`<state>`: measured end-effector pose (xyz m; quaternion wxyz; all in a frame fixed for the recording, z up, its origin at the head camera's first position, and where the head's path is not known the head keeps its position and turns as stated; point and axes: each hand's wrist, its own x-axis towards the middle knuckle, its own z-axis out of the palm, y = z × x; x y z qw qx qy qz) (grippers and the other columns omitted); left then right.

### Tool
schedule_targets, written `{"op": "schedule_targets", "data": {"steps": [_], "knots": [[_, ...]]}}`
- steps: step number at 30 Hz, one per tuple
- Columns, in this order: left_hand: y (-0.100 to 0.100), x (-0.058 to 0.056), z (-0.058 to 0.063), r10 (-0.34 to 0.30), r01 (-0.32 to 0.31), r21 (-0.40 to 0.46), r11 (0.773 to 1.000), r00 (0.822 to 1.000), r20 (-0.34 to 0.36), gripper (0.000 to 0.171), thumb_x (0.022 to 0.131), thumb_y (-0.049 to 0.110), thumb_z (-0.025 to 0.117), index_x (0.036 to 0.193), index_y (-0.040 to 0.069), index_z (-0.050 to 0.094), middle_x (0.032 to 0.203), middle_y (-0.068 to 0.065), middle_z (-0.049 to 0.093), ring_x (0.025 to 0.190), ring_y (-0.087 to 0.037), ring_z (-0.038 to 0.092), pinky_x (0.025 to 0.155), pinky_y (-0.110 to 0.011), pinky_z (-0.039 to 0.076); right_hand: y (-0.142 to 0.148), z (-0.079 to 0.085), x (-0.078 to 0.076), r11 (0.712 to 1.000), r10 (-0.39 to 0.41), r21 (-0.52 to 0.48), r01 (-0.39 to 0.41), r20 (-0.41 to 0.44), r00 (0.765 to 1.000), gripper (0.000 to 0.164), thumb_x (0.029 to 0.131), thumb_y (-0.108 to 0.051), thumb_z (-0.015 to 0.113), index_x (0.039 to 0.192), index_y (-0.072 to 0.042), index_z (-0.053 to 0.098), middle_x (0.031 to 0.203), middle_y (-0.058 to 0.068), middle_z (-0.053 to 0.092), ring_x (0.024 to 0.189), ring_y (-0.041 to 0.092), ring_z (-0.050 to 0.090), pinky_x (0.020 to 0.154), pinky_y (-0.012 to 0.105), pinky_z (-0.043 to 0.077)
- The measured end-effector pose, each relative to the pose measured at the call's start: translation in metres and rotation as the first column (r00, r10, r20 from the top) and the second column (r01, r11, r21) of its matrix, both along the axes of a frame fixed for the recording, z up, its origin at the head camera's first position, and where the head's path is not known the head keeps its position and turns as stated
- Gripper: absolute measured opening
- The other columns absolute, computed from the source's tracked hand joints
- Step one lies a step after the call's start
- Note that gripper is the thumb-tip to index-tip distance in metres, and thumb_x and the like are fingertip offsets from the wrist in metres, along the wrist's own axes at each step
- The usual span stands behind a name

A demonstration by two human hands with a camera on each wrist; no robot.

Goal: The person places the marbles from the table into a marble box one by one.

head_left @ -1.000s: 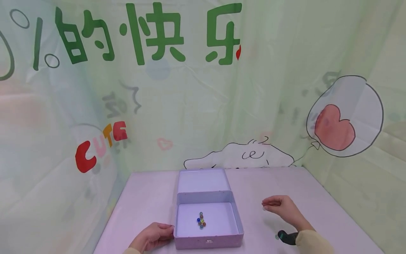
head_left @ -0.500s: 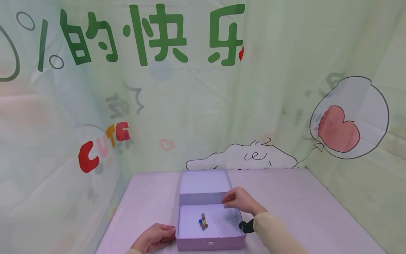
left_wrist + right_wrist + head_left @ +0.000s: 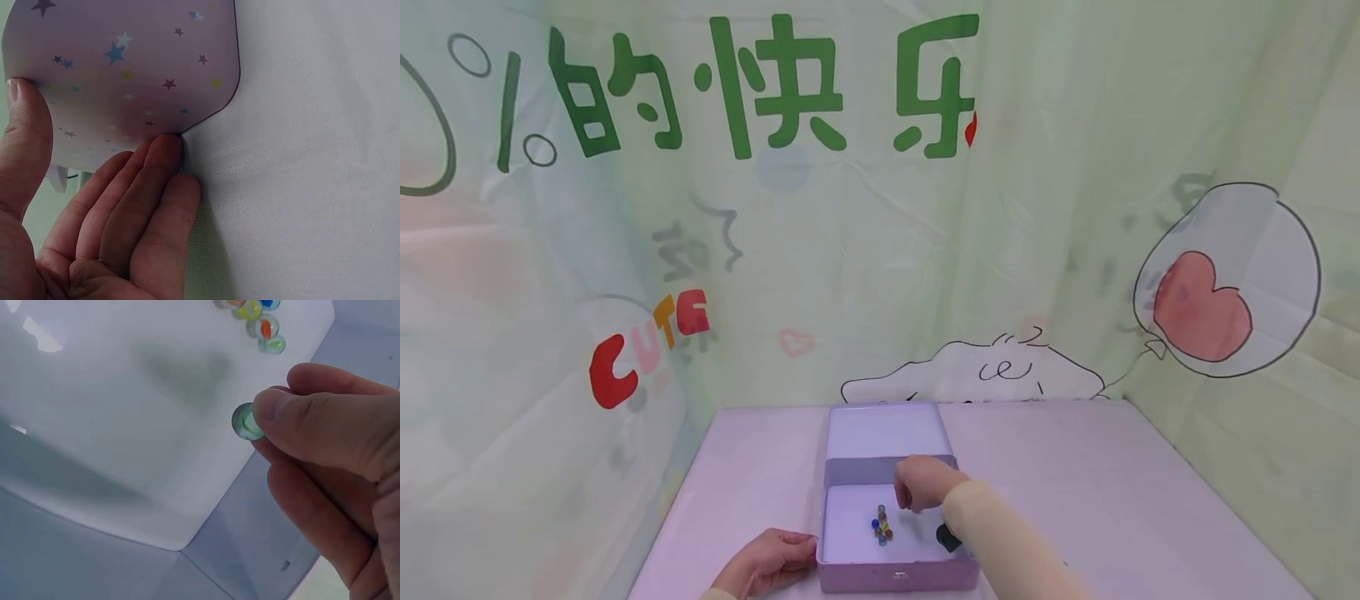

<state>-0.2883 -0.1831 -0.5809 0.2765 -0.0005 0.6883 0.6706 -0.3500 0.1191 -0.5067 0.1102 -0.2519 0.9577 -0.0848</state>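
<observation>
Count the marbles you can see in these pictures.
About 8: one marble pinched by the right hand above the tin, roughly seven in a cluster on its floor; they overlap, so some may be hidden.

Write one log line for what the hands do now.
right hand: pinches marble over box | left hand: holds box side | marbles: inside
</observation>
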Motion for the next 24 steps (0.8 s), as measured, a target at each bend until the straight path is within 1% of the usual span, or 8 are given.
{"op": "schedule_targets", "data": {"steps": [3,7,13,15,17,20,22,24], "knots": [[0.0,0.001,-0.001,-0.003,0.003,0.004,1.0,1.0,-0.01,0.034,0.098,0.009,0.068,0.123,-0.014,0.065,0.116,-0.025,0.074,0.101,-0.017,0.071,0.1,-0.047,0.057,-0.003,0.002,0.003,1.0,0.01,-0.005,-0.01,-0.005,1.0,0.022,0.078,0.003,0.084,0.078,-0.017,0.076,0.068,-0.011,0.062,0.064,0.005,0.056,0.062,0.019,0.052],[0.0,0.003,-0.001,-0.008,0.008,0.012,1.0,1.0,-0.02,0.034,0.098,0.009,0.068,0.123,-0.015,0.065,0.116,-0.025,0.073,0.101,-0.017,0.07,0.1,-0.047,0.057,-0.002,0.007,0.006,1.0,-0.009,-0.024,0.009,0.005,1.0,0.019,0.079,0.002,0.083,0.081,-0.015,0.076,0.07,-0.01,0.063,0.066,0.005,0.057,0.065,0.02,0.054],[-0.001,0.0,-0.002,-0.009,0.009,-0.003,1.0,1.0,-0.013,0.036,0.098,0.01,0.068,0.124,-0.014,0.065,0.118,-0.026,0.073,0.103,-0.018,0.07,0.101,-0.048,0.056,0.001,0.01,0.009,0.998,-0.034,-0.048,0.036,0.026,0.999,0.018,0.081,0.001,0.082,0.083,-0.016,0.076,0.073,-0.009,0.065,0.069,0.006,0.058,0.069,0.021,0.056],[-0.001,-0.001,-0.003,-0.007,0.007,-0.005,1.0,1.0,-0.012,0.036,0.098,0.01,0.069,0.124,-0.014,0.065,0.118,-0.026,0.073,0.103,-0.018,0.07,0.101,-0.048,0.056,0.003,0.011,0.01,0.997,-0.033,-0.075,0.036,0.035,0.999,0.017,0.082,0.001,0.082,0.084,-0.015,0.077,0.074,-0.008,0.066,0.07,0.006,0.058,0.069,0.022,0.056],[-0.001,-0.001,-0.004,-0.007,0.007,-0.002,1.0,1.0,-0.013,0.036,0.098,0.011,0.069,0.124,-0.014,0.065,0.118,-0.026,0.073,0.104,-0.019,0.071,0.1,-0.048,0.057,0.007,0.013,0.011,0.99,-0.038,-0.135,0.045,0.058,0.998,0.016,0.082,0.002,0.081,0.086,-0.013,0.077,0.076,-0.007,0.068,0.071,0.007,0.059,0.07,0.024,0.057],[-0.001,0.0,-0.004,-0.009,0.01,0.003,1.0,1.0,-0.017,0.035,0.098,0.01,0.069,0.124,-0.014,0.065,0.117,-0.026,0.073,0.104,-0.018,0.07,0.1,-0.048,0.057,0.019,0.013,0.011,0.961,-0.022,-0.273,0.045,0.087,0.996,0.015,0.083,0.003,0.079,0.089,-0.01,0.078,0.08,-0.004,0.071,0.075,0.009,0.063,0.072,0.027,0.059],[-0.001,0.0,-0.004,-0.009,0.009,0.0,1.0,1.0,-0.015,0.035,0.098,0.011,0.069,0.123,-0.013,0.066,0.117,-0.026,0.073,0.104,-0.018,0.07,0.1,-0.048,0.057,0.031,0.015,0.011,0.932,-0.023,-0.358,0.055,0.094,0.995,0.014,0.083,0.002,0.079,0.09,-0.01,0.078,0.084,-0.001,0.074,0.078,0.011,0.065,0.073,0.03,0.06],[-0.001,-0.001,-0.003,-0.011,0.011,-0.007,1.0,1.0,-0.011,0.036,0.098,0.011,0.069,0.124,-0.013,0.065,0.118,-0.026,0.073,0.104,-0.019,0.071,0.1,-0.048,0.057,0.047,0.016,0.012,0.9,-0.029,-0.432,0.061,0.081,0.996,0.013,0.085,0.001,0.078,0.093,-0.009,0.079,0.087,0.001,0.076,0.08,0.013,0.068,0.074,0.032,0.062]]}}
